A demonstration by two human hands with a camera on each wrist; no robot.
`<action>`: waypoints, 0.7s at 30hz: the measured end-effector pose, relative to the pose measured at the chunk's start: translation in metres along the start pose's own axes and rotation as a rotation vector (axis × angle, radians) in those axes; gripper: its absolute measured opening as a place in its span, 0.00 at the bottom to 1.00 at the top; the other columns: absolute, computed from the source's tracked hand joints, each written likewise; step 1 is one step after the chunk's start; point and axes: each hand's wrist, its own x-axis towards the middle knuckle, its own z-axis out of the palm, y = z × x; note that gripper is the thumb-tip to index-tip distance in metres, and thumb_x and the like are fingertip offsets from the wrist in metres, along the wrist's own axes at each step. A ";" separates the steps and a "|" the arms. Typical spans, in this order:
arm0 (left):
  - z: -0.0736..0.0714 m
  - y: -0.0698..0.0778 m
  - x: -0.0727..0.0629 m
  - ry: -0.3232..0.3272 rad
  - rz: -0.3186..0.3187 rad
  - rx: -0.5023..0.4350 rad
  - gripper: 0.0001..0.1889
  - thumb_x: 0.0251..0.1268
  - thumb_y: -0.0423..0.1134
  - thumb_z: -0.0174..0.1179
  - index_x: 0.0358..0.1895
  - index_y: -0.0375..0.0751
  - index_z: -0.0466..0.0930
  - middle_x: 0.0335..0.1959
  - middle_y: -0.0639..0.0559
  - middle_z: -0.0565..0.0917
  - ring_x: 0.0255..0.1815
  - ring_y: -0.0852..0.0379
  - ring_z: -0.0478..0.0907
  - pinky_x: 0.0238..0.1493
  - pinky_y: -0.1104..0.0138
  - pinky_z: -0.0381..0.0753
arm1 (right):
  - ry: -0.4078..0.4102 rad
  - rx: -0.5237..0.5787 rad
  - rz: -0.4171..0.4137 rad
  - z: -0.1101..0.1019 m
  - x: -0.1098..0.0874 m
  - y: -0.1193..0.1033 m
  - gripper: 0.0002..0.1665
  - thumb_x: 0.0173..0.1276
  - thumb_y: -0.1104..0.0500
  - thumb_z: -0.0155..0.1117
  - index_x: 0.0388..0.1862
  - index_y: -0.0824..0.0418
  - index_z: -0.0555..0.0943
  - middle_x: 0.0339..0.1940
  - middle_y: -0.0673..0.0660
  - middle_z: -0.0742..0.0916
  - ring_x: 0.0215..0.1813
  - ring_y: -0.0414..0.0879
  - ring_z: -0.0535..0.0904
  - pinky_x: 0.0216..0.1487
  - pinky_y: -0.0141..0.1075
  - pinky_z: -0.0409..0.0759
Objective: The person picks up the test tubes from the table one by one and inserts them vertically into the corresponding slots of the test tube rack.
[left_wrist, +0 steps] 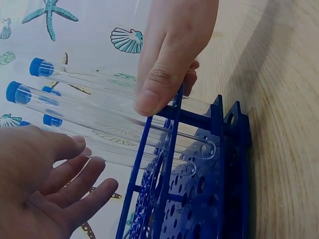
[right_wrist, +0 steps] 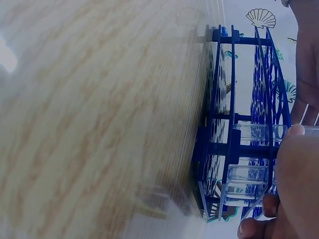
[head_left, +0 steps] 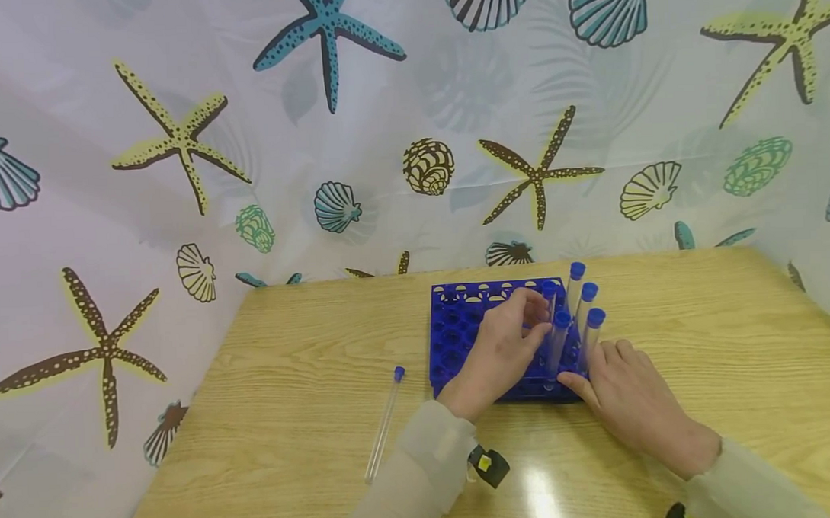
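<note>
A blue test tube rack (head_left: 454, 364) stands on the wooden table with several clear, blue-capped test tubes upright at its right end. My left hand (head_left: 502, 343) reaches over the rack and pinches one test tube (head_left: 552, 307) below its cap between thumb and fingertips. In the left wrist view the other fingers of this left hand (left_wrist: 55, 184) spread loosely under the tubes. With its thumb on the rack's near right corner and fingers along the end, my right hand (head_left: 632, 392) grips the rack. The right wrist view shows tube bottoms (right_wrist: 246, 174) between the rack's plates.
One more capped test tube (head_left: 386, 424) lies on the table (head_left: 289, 385), left of the rack and beside my left sleeve (head_left: 422, 457). A curtain (head_left: 383, 138) printed with shells and starfish hangs behind the table and along its sides.
</note>
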 end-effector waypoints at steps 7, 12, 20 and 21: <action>0.002 -0.002 0.001 -0.004 -0.007 0.022 0.11 0.72 0.37 0.58 0.54 0.46 0.72 0.45 0.56 0.84 0.44 0.68 0.81 0.45 0.81 0.79 | -0.011 0.000 0.000 0.000 0.000 -0.001 0.31 0.76 0.38 0.51 0.35 0.67 0.73 0.26 0.54 0.73 0.30 0.48 0.64 0.30 0.36 0.60; 0.002 -0.002 0.001 -0.001 0.014 0.049 0.11 0.73 0.37 0.57 0.54 0.45 0.71 0.44 0.54 0.84 0.41 0.67 0.80 0.41 0.82 0.77 | -0.003 -0.001 -0.001 -0.002 0.000 -0.001 0.31 0.76 0.39 0.52 0.39 0.69 0.74 0.25 0.54 0.72 0.29 0.48 0.63 0.30 0.36 0.60; 0.004 -0.004 0.000 0.002 0.014 0.024 0.14 0.73 0.37 0.57 0.58 0.45 0.70 0.45 0.53 0.85 0.41 0.66 0.81 0.41 0.81 0.78 | 0.008 -0.011 -0.005 -0.003 -0.001 -0.001 0.29 0.75 0.40 0.53 0.38 0.68 0.74 0.24 0.53 0.71 0.29 0.48 0.63 0.29 0.35 0.59; 0.004 -0.004 -0.001 0.002 0.014 0.025 0.15 0.73 0.36 0.57 0.59 0.45 0.69 0.45 0.53 0.85 0.41 0.66 0.82 0.41 0.81 0.78 | 0.006 -0.009 -0.004 -0.003 -0.001 -0.001 0.30 0.75 0.39 0.52 0.38 0.68 0.74 0.24 0.53 0.71 0.29 0.48 0.63 0.29 0.35 0.59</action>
